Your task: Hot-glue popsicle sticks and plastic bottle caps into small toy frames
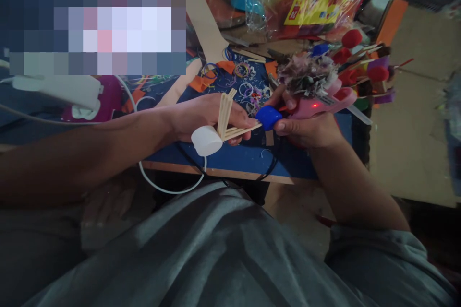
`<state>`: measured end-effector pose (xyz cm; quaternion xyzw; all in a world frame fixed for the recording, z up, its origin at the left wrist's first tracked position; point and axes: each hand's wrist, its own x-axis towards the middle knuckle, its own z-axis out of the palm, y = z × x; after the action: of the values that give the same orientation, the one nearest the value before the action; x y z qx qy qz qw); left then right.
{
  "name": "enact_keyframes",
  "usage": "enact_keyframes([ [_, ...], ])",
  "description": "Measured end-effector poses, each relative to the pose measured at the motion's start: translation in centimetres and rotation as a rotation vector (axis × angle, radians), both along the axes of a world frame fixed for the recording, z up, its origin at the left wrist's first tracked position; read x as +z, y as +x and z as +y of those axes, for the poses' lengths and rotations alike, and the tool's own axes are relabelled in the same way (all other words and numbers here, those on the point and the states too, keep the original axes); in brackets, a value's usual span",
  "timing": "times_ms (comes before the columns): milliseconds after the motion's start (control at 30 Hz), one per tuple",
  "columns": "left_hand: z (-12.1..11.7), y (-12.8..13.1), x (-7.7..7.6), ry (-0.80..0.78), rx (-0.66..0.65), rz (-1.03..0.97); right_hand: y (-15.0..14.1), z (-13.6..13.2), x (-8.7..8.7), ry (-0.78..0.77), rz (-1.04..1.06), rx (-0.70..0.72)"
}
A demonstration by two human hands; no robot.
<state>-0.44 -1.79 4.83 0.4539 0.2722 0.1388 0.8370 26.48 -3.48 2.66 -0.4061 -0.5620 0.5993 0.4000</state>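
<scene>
Pale V-shaped piece of bundled wooden sticks (225, 114), at the centre of view. Spreads from its corner into two arms, one toward one o'clock, one between two and three. Meets at that corner, on the nine o'clock side, a white smooth cylinder (206, 140). Reaches, with the lower arm, a deep-blue rounded lump (268, 118); cannot tell whether joined. With the left hand (205, 109), from nine o'clock, grips the lower arm between thumb and fingers. With the right hand (317, 130), from four o'clock, pinches the blue lump. Against that hand, at one o'clock, a pink plastic glue gun (329, 101) with a red light; cannot tell whether held too. At eleven o'clock of the gun, a fluffy greyish bundle (306, 73); at one o'clock, red rounded heads (351, 39) on thin sticks. Farther toward one o'clock, a clear plastic bag (319, 4) with a yellow label. Underneath, a dark-blue tabletop (298, 164) strewn with orange scraps (203, 81). Between nine and ten o'clock, a white power adapter (54, 88)
</scene>
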Motion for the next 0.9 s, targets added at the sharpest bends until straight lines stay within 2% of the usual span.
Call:
enact_keyframes([
  [133,-0.1,0.1,-0.2,-0.008,0.033,-0.011,0.1,-0.2,-0.3,-0.019,-0.022,-0.022],
  [400,-0.5,0.0,-1.2,0.002,0.043,-0.043,0.1,-0.2,-0.2,0.062,0.009,0.006],
  [667,-0.7,0.4,-0.2,0.047,0.063,0.111,0.2,0.0,-0.3,0.007,0.018,-0.01],
  [767,-0.8,0.4,0.3,0.121,0.051,0.15,0.5,0.3,-0.4,0.019,0.01,0.031],
  [900,-0.9,0.3,0.1,0.328,0.052,0.167,0.6,0.4,-0.3,0.012,-0.047,0.059],
])
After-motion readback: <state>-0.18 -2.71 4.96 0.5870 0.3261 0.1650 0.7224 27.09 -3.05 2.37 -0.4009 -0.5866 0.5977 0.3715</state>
